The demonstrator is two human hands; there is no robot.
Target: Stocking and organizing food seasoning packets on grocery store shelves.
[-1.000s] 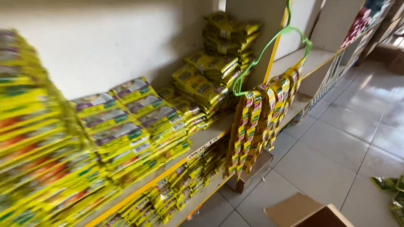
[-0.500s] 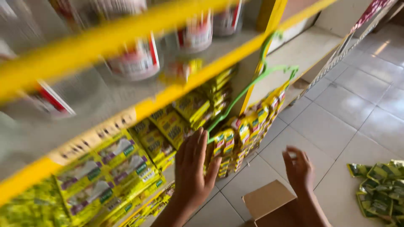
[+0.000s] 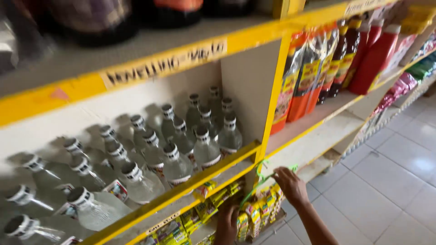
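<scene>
My right hand is closed around a green plastic hanger at the front of the yellow shelf post. Strips of yellow sachets hang from that hanger. My left hand is lower, at the bottom edge of the view, against the left side of the hanging strips and beside yellow packets on the low shelf. Whether its fingers grip the strips is hidden in shadow.
Several clear bottles with dark caps lie on the middle shelf behind a yellow rail. Red and dark sauce bottles and pouches stand on the right shelf. A white tiled floor lies to the right.
The view has swung up from the low packet shelves to the bottle shelf. My hands moved from open in front of the packets to the green hanger, and the right one closed on it.
</scene>
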